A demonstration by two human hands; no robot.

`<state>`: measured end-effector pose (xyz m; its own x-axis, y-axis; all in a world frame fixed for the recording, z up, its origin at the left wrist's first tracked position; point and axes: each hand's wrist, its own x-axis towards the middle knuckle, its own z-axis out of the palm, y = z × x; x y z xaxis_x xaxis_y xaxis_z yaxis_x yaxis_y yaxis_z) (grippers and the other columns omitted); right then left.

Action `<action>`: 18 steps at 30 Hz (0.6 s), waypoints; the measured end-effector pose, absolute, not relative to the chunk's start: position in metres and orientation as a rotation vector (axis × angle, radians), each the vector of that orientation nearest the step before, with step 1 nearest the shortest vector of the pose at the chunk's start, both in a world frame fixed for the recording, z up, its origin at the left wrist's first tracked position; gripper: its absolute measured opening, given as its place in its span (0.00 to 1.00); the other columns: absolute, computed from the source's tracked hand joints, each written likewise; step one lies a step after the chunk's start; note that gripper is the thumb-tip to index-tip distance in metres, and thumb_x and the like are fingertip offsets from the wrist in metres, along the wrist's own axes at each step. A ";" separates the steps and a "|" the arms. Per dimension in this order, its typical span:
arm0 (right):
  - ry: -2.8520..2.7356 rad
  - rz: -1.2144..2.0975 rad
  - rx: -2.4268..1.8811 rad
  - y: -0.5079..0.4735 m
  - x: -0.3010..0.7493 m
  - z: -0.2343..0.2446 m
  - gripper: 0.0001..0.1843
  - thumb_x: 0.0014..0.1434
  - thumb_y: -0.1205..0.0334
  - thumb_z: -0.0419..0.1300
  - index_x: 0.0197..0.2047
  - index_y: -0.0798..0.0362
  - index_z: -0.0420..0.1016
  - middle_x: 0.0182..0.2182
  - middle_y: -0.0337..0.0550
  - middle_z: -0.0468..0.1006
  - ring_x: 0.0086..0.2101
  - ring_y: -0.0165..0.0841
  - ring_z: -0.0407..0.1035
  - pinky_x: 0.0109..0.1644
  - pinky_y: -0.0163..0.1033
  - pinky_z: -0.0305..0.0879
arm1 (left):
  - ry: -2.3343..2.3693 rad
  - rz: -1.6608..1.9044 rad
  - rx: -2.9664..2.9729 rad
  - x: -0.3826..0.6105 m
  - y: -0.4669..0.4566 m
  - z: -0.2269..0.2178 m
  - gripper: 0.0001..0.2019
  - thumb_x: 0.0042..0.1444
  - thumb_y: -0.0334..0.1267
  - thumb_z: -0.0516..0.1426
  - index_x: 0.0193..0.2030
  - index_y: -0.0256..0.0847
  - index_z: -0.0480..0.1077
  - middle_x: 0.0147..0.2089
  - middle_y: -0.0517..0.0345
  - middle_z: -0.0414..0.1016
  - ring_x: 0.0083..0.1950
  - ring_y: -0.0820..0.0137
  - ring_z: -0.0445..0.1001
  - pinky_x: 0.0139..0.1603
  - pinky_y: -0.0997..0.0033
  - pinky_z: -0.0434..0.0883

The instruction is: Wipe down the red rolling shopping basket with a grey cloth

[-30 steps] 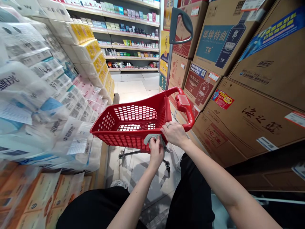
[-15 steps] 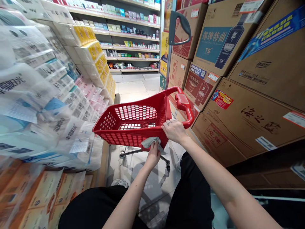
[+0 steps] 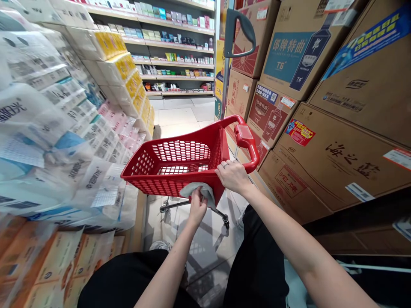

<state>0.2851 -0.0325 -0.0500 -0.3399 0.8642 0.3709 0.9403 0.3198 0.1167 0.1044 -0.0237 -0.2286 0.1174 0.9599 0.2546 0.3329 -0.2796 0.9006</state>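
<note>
A red plastic shopping cart (image 3: 173,179) with perforated basket walls stands in front of me on a wheeled metal frame. My left hand (image 3: 198,201) presses a pale grey cloth (image 3: 208,192) against the outside of the basket's near wall, toward its handle end. The fingers are bent over the cloth. My right hand (image 3: 233,174), with a ring on one finger, is closed over the basket's top rim near the corner, just left of the curved red handle (image 3: 253,154). Its fingertips reach over the rim, while the palm faces the basket.
Wrapped tissue packs (image 3: 90,149) are stacked along the left, with orange packs (image 3: 61,261) below. Cardboard cartons (image 3: 346,158) rise on the right. A dark grey handle (image 3: 229,34) on a pole stands behind the cart. Stocked shelves (image 3: 180,51) line the back beyond the tiled floor (image 3: 180,116).
My left hand and the cloth have slid left along the basket's near wall, and the cloth lies more spread out. My right hand keeps its hold on the rim.
</note>
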 end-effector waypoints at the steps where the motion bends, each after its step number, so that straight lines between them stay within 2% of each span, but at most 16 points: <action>1: -2.346 -0.467 -1.636 -0.032 0.285 -0.050 0.20 0.68 0.58 0.41 0.39 0.56 0.72 0.37 0.50 0.75 0.41 0.38 0.65 0.47 0.42 0.54 | 1.267 1.117 1.754 0.110 -0.026 -0.235 0.28 0.47 0.31 0.52 0.59 0.38 0.58 0.54 0.45 0.64 0.57 0.61 0.66 0.57 0.55 0.66; 5: -2.352 -0.480 -1.639 -0.031 0.287 -0.050 0.21 0.69 0.58 0.39 0.39 0.56 0.72 0.37 0.50 0.75 0.41 0.38 0.65 0.47 0.42 0.54 | 1.304 0.991 1.869 0.134 -0.038 -0.248 0.32 0.42 0.27 0.52 0.59 0.33 0.57 0.56 0.40 0.60 0.62 0.54 0.60 0.61 0.48 0.60; 10: -2.341 -0.464 -1.659 -0.030 0.287 -0.049 0.20 0.69 0.58 0.41 0.39 0.57 0.72 0.38 0.51 0.75 0.42 0.38 0.65 0.48 0.42 0.54 | 1.341 0.938 1.852 0.144 -0.041 -0.240 0.35 0.38 0.25 0.52 0.59 0.29 0.57 0.57 0.34 0.58 0.59 0.50 0.62 0.58 0.46 0.63; 14: -2.338 -0.477 -1.656 -0.032 0.286 -0.049 0.21 0.69 0.58 0.41 0.39 0.56 0.72 0.37 0.51 0.75 0.41 0.38 0.66 0.48 0.42 0.54 | 1.296 0.992 1.777 0.140 -0.035 -0.231 0.30 0.40 0.27 0.52 0.56 0.32 0.61 0.54 0.39 0.62 0.58 0.54 0.64 0.58 0.50 0.64; 18: -2.341 -0.486 -1.652 -0.032 0.287 -0.050 0.20 0.69 0.58 0.41 0.39 0.56 0.72 0.38 0.50 0.75 0.41 0.38 0.66 0.47 0.42 0.55 | 1.223 1.085 1.716 0.135 -0.027 -0.210 0.29 0.46 0.29 0.50 0.58 0.38 0.59 0.53 0.47 0.66 0.54 0.63 0.68 0.55 0.58 0.67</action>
